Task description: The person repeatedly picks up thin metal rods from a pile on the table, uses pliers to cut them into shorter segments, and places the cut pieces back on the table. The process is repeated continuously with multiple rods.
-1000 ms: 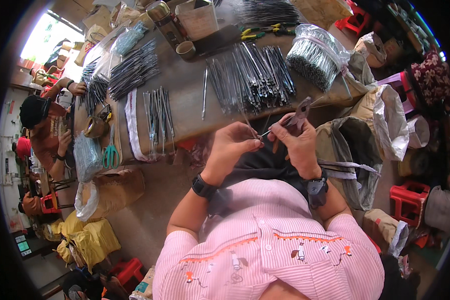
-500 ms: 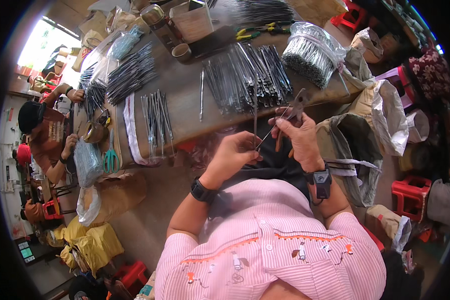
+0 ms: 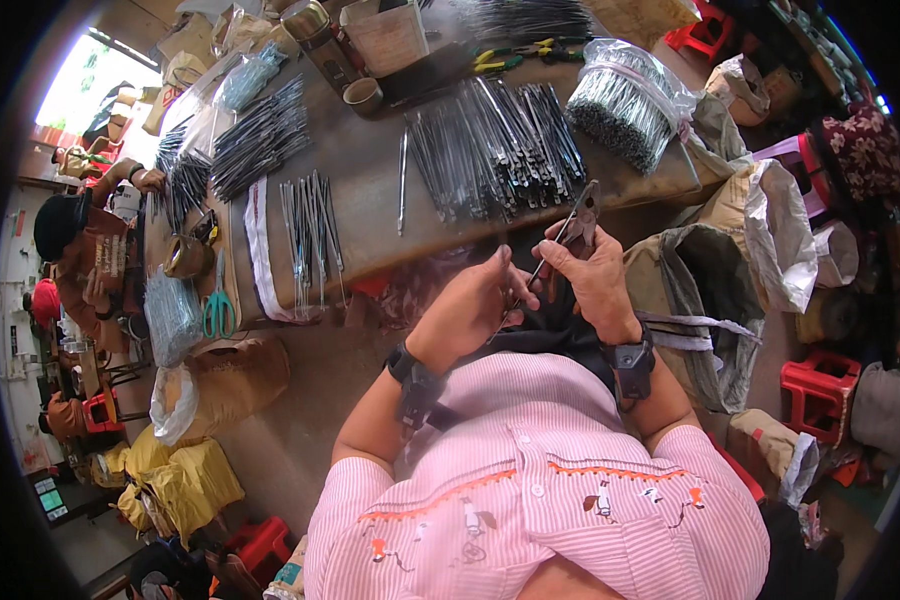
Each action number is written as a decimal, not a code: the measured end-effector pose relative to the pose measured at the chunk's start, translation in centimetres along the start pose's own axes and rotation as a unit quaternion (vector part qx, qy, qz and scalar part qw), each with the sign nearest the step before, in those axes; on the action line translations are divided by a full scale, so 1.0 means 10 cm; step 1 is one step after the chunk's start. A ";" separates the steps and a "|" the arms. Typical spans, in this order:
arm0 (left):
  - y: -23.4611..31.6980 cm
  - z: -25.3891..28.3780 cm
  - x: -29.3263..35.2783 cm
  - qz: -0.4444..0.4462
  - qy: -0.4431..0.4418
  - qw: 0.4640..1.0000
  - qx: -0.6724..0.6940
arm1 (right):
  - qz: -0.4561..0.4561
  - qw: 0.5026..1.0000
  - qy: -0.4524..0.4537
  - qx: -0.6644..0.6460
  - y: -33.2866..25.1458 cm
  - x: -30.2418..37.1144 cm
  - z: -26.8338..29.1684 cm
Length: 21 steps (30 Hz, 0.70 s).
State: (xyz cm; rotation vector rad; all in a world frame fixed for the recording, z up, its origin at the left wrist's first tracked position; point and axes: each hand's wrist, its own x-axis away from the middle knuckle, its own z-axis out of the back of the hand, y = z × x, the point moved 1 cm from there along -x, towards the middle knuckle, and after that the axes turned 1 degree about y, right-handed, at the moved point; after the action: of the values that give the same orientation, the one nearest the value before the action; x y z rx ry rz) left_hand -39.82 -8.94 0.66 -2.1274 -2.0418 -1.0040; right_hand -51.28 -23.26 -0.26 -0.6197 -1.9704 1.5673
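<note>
My right hand (image 3: 598, 285) is closed around a pair of pliers (image 3: 579, 228), whose metal jaws point up and away from me. Across the gap between my hands slants a thin metal rod (image 3: 560, 243), its upper end beside the plier jaws. Slightly blurred, my left hand (image 3: 478, 300) has its fingers bent around the rod's lower end, close over my lap. Just beyond my hands, on the table, lies a wide spread of flat metal strips (image 3: 500, 150).
A bundle of thin rods in clear plastic (image 3: 625, 105) stands at the table's right end. Smaller strip piles (image 3: 312, 235), green scissors (image 3: 219, 310) and a cup (image 3: 363, 96) lie leftward. An open sack (image 3: 705, 290) stands at my right. A co-worker (image 3: 95, 250) sits at far left.
My left hand has turned and drawn slightly toward me; the long strip that stood upright from it no longer shows. The rod's upper end now reaches up beside the pliers, which my right hand still holds.
</note>
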 end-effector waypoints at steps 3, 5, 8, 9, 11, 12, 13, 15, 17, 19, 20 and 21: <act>-0.09 0.09 -0.12 -0.031 0.048 0.993 -0.104 | 0.001 1.000 -0.015 -0.005 0.04 0.02 0.01; -0.10 0.13 -0.15 -0.063 0.058 0.988 -0.129 | -0.021 1.000 -0.016 -0.004 0.08 0.04 0.05; -0.06 0.16 -0.13 -0.100 0.082 0.975 -0.180 | -0.130 0.973 0.001 -0.189 0.17 0.01 0.16; -0.03 0.15 -0.12 -0.117 0.086 0.970 -0.196 | -0.181 0.944 0.013 -0.276 0.20 0.00 0.21; 0.00 0.14 -0.10 -0.131 0.096 0.957 -0.240 | -0.220 0.910 -0.035 -0.349 0.24 0.04 0.30; 0.01 0.14 -0.09 -0.139 0.099 0.950 -0.261 | -0.243 0.892 -0.047 -0.379 0.26 0.08 0.33; 0.01 0.13 -0.08 -0.154 0.112 0.939 -0.287 | -0.259 0.865 -0.101 -0.417 0.25 0.16 0.37; 0.00 0.11 -0.07 -0.180 0.136 0.913 -0.339 | -0.115 0.937 -0.198 -0.263 0.28 0.27 0.36; 0.00 0.08 -0.09 -0.298 0.131 0.835 -0.443 | -0.238 0.872 -0.264 -0.337 0.26 0.28 0.44; -0.02 0.05 -0.08 -0.349 0.134 0.780 -0.502 | -0.240 0.937 -0.215 -0.133 0.30 0.34 0.44; -0.03 0.04 -0.07 -0.345 0.143 0.773 -0.513 | -0.212 0.953 -0.212 -0.053 0.32 0.37 0.43; -0.03 0.03 -0.06 -0.344 0.151 0.764 -0.525 | -0.192 0.960 -0.206 -0.006 0.33 0.38 0.44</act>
State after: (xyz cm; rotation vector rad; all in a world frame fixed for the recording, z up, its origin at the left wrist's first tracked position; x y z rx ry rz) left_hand -39.90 -9.33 0.03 -1.0595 -2.3474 -2.8999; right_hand -56.95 -23.23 -3.75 0.1035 -2.2278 1.5198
